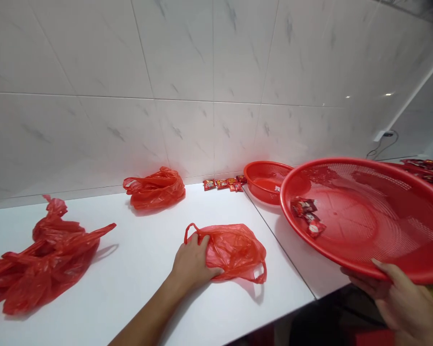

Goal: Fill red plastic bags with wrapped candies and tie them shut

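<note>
My left hand point(195, 262) grips the near left side of a thin red plastic bag point(234, 250), its fingertips at the bag's mouth and its thumb along the front. The bag lies on the white table with its handles loose. On the right, my right hand point(406, 293) holds the near rim of a large red plastic basin point(350, 211) with perforated sides, thumb over the rim and fingers underneath. The basin is tilted toward the left. Several small red wrapped packets point(309, 217) lie together on its left inner side.
A smaller red basket point(265, 182) stands behind the basin, near the tiled wall. Several small packets point(222, 184) lie in a row beside it. A crumpled red bag point(155, 188) sits by the wall, and a filled-looking red bag point(54, 257) lies at left. More red packets point(426, 168) are far right.
</note>
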Demonstrator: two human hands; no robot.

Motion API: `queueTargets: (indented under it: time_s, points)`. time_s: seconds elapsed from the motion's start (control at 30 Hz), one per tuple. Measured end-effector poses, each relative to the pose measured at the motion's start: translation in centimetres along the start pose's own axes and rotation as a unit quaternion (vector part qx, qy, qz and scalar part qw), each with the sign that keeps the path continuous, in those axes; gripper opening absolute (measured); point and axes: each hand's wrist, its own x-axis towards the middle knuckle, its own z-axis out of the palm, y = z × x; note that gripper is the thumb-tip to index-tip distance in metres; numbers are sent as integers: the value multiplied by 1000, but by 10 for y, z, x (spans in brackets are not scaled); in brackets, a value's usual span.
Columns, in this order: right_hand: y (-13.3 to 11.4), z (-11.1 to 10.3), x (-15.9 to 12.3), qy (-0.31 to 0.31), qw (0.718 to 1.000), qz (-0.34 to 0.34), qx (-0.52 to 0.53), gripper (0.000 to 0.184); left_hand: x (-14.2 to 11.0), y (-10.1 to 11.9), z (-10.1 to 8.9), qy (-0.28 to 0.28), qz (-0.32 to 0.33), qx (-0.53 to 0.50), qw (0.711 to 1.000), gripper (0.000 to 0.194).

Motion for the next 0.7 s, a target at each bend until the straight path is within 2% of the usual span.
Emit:
queueTargets:
  time_s: [0.07,0.17,0.3,0.37,0.47,0.57,0.7]
  points:
    - [-16,28,-15,-17,999,26,25,33,-1,1,-1,-7,3,4,1000,82]
    - [-26,75,-35,-66,997,1,44,35,-3,0,-1,-7,7,1,1000,83]
    - [-3,133,-55,-177,984,-13,-4,29,-4,-3,-2,1,19,-17,1000,80]
    - [18,154,-57,-209,974,-55,-64,28,-4,-6,-2,3,22,-29,999,83]
    - [51,171,-56,-226,952,-134,-154,30,-3,-10,1,18,31,-60,998,86]
    - [78,174,-52,-237,928,-204,-204,32,-2,-16,5,34,32,-87,995,93]
    - [98,172,-45,-193,893,-341,-220,35,1,-21,11,41,21,-100,994,95]
